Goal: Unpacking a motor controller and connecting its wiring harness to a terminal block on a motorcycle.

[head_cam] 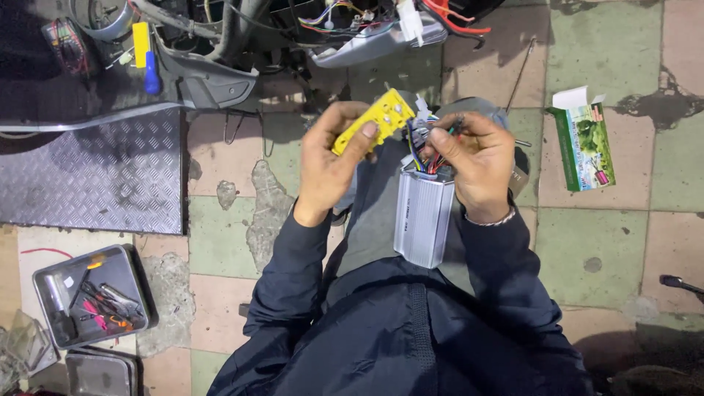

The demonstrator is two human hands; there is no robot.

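Near left, a metal tray (136,290) of small tools is sitting on the tiled floor (601,242). On the person's lap a ribbed silver controller box (423,216) is resting, its coloured wire bundle (429,150) sticking up. Right hand (477,165) is pinching those wires, grip clamped on them. Left hand (330,165) is gripping a yellow tester (374,121), fingers closed round it. No connector looks plugged into the tester yet. Farther right a green carton (584,143) is lying open; far off, scooter wiring (345,18) is hanging exposed.
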